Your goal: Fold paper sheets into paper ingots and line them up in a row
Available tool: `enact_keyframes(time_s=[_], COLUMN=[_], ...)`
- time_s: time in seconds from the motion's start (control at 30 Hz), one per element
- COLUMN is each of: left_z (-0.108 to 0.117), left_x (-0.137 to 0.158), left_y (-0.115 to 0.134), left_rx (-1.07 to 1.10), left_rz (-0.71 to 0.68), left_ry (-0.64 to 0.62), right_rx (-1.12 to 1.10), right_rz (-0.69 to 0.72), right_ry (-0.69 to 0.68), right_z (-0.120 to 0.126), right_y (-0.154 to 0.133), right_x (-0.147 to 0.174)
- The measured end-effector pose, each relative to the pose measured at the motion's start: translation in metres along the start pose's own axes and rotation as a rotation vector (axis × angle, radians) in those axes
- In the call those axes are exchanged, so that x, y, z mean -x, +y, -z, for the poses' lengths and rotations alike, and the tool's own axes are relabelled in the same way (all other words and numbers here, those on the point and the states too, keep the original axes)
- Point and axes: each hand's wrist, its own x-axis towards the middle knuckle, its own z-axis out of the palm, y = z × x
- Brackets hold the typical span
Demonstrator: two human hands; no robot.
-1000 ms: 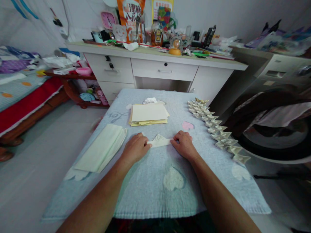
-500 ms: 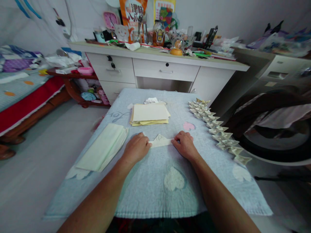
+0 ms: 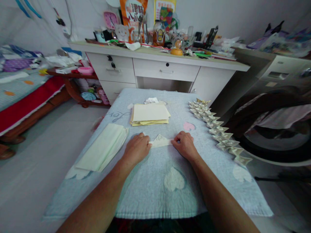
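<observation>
A folded paper with a small pointed peak and a flat strip along its base lies in front of me, with writing on the peak. My left hand is closed on its left end, the fingers curled. At the right end, my right hand pinches the strip between thumb and fingers. Beyond them sits a stack of cream and yellow paper. To the left of my left hand lies a pile of pale green paper sheets. Several folded paper boats form a row along the right side.
A blue patterned cloth covers the table. Crumpled white tissue lies behind the paper stack. Past the table stands a white desk crowded with jars and bags. A washing machine is on the right, a bed on the left.
</observation>
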Motion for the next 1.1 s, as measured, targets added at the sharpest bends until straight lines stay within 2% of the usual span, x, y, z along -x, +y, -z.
enact_keyframes(time_s=[0.3,0.47,0.57,0.67,1.1], left_z=[-0.005,-0.006,-0.006,-0.007,-0.005], left_x=[0.0,0.002,0.002,0.002,0.01], left_y=[0.0,0.009,0.012,0.012,0.016], left_rx=[0.036,0.051,0.059,0.071,0.009], left_rz=[-0.015,-0.156,-0.286,-0.352,-0.382], left_ry=[0.039,0.152,0.056,-0.004,-0.044], right_rx=[0.026,0.044,0.049,0.045,0.057], right_rz=[-0.028,-0.039,-0.045,-0.055,-0.092], right_ry=[0.008,0.008,0.006,-0.001,0.01], right_z=[-0.001,-0.002,-0.002,-0.002,-0.003], right_y=[-0.002,-0.004,-0.004,-0.003,-0.005], right_x=[-0.002,-0.002,-0.003,-0.003,0.0])
